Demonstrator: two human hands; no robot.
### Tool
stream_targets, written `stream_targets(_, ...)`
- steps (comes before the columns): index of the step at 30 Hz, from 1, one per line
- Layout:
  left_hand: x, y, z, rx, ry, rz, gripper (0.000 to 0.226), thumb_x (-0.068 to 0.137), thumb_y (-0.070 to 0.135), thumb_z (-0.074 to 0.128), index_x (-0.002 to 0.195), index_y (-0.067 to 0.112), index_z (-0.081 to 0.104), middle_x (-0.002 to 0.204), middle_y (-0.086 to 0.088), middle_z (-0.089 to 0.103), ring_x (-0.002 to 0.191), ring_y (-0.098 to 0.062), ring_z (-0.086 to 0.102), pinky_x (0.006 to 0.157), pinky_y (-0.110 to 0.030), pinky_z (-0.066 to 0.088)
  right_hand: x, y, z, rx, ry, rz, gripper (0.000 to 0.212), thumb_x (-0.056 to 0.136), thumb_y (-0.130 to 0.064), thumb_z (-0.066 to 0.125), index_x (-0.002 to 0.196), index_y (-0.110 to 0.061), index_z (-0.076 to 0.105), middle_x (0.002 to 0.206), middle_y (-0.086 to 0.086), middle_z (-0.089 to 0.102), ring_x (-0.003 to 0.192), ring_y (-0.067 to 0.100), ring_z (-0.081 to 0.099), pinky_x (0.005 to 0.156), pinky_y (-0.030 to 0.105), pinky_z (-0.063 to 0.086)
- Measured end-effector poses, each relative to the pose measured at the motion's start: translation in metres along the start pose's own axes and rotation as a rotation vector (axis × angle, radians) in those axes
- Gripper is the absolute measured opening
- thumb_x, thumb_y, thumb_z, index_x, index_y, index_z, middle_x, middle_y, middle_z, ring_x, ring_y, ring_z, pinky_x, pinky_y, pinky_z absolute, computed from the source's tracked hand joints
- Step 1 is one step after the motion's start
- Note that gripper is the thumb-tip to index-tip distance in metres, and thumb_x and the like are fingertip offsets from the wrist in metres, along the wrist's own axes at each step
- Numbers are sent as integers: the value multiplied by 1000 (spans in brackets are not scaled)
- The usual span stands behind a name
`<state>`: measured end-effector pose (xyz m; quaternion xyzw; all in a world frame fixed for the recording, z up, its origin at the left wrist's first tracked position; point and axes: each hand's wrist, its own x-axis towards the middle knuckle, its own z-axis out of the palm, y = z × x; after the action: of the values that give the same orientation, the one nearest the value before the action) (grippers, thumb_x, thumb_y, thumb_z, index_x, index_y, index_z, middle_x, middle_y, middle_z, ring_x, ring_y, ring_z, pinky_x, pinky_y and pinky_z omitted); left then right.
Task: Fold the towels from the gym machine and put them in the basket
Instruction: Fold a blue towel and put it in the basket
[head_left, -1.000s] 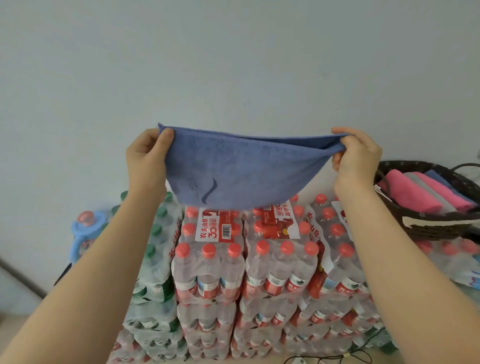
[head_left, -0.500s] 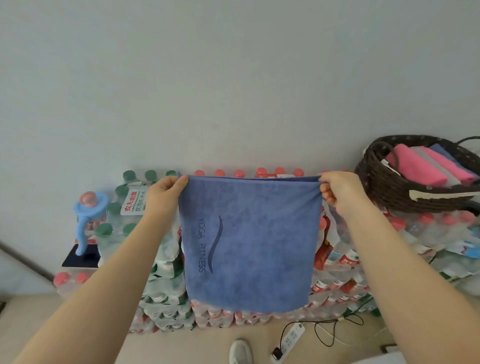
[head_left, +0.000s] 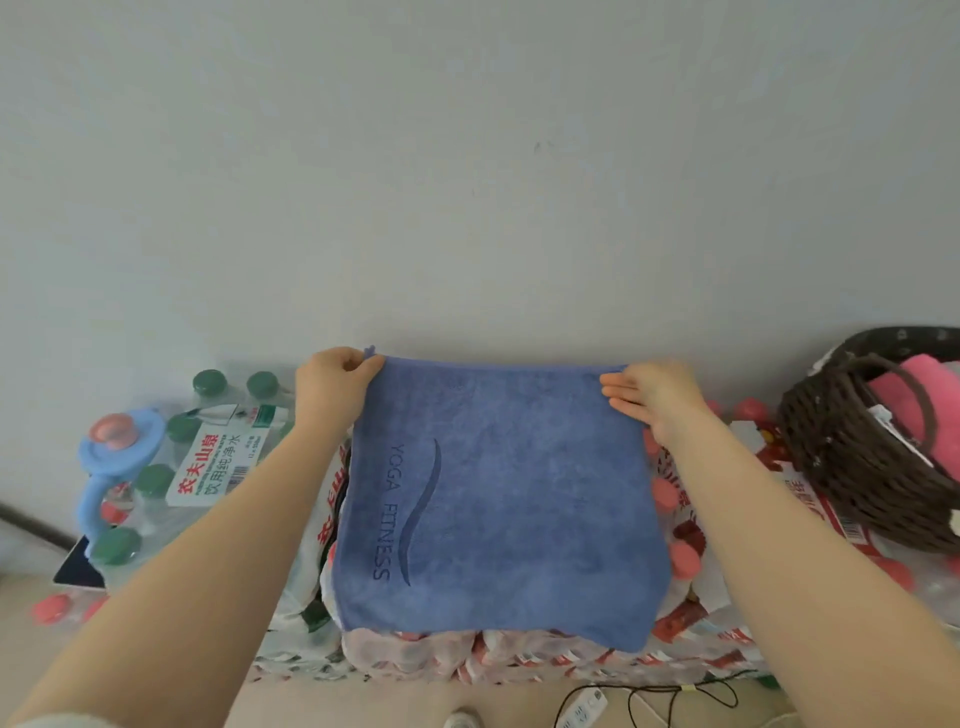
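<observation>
- Pale grey wall (head_left: 467, 156) fills the upper half of my view; below it, shrink-wrapped packs of water bottles (head_left: 691, 525) form the working surface against the wall.
- I see the blue towel (head_left: 519, 493) spread flat on top of those packs, printed "YOGA FITNESS" along its left side, its near edge hanging slightly over the front of the stack.
- My left hand (head_left: 332, 384) pinches the towel's far left corner, thumb and fingers curled round the cloth.
- My right hand (head_left: 654, 400) is at the towel's far right corner, fingers nearly straight and lying together on top of the cloth; I cannot tell whether the thumb is tucked beneath the edge.
- Right of the towel, well apart from it, a dark woven basket (head_left: 852, 457) sits on the packs with a pink folded towel (head_left: 930, 410) inside.
- Left of the towel stand green-capped bottles (head_left: 208, 384) and a blue plastic handle piece (head_left: 111, 457).
- Below the towel, on the floor, lies a white power strip (head_left: 582, 709) with a black cord.
</observation>
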<state>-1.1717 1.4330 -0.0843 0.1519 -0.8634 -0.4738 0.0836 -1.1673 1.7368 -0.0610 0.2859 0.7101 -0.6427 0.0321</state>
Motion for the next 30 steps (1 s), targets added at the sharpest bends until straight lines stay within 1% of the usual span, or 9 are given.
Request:
stream_targets(2, 7, -4, 6, 118, 7, 11, 38, 88, 30, 58, 76, -6, 64, 73, -21, 62, 66, -24, 49, 61, -30, 35, 12, 7, 5, -77, 36, -63, 15, 90, 3, 44, 90, 3, 59, 90, 16, 62, 65, 13, 57, 50, 12, 49)
stream_targets(5, 16, -4, 14, 190, 19, 10, 39, 89, 32, 57, 78, -4, 65, 76, -24, 65, 68, -26, 51, 61, -32, 36, 25, 21, 12, -130, 69, -106, 20, 88, 3, 45, 76, -7, 58, 80, 10, 62, 69, 16, 58, 53, 14, 47)
stream_targets(7, 17, -4, 19, 217, 18, 16, 36, 90, 32, 55, 79, -2, 64, 75, -19, 62, 71, -27, 53, 61, -31, 36, 26, 28, 15, -171, 84, -142, 20, 88, 2, 44, 101, -6, 57, 86, 3, 62, 84, 20, 57, 66, 23, 46)
stream_targets(10, 13, -9, 25, 225, -12, -16, 32, 92, 30, 52, 107, 3, 57, 92, -13, 62, 91, -31, 58, 70, -31, 38, 10, 32, 18, -299, 28, -228, 55, 93, -2, 42, 142, -18, 25, 115, -5, 48, 99, 15, 50, 77, 27, 40)
stream_targets(14, -12, -11, 18, 305, -22, 58, 52, 92, 29, 51, 135, 4, 35, 135, -17, 42, 121, -36, 43, 94, -43, 38, -25, 41, 24, -487, 105, -460, 31, 91, -7, 51, 121, -13, 50, 103, -1, 55, 98, 18, 53, 70, 18, 34)
stream_targets(19, -73, -29, 5, 323, -240, 316, 38, 89, 22, 56, 122, 3, 52, 133, -16, 44, 125, -33, 40, 105, -36, 30, -72, 64, 38, -547, 65, -504, 8, 91, -9, 52, 91, -12, 59, 83, -4, 58, 76, 11, 52, 57, 12, 37)
stream_targets(23, -117, -57, -13, 372, -344, 270, 50, 92, 28, 51, 137, 10, 37, 149, -8, 27, 137, -27, 26, 111, -36, 24, -102, 92, 24, -613, 134, -509, 14, 93, -8, 48, 101, -7, 60, 95, 5, 64, 83, 16, 54, 71, 27, 41)
stream_targets(26, -146, -69, -31, 244, -286, 179, 55, 92, 28, 51, 141, 8, 31, 144, -12, 34, 132, -28, 33, 107, -37, 29, -127, 116, 4, -699, 264, -516, 23, 94, -7, 46, 114, -7, 56, 121, 11, 55, 111, 26, 50, 88, 36, 42)
stream_targets(30, -179, -85, -43, 83, -152, -31, 27, 92, 26, 53, 111, 6, 54, 116, -14, 54, 112, -29, 48, 91, -35, 39, -150, 157, -20, -651, 429, -301, 45, 93, -16, 50, 135, -7, 39, 143, 13, 34, 129, 31, 35, 105, 45, 35)
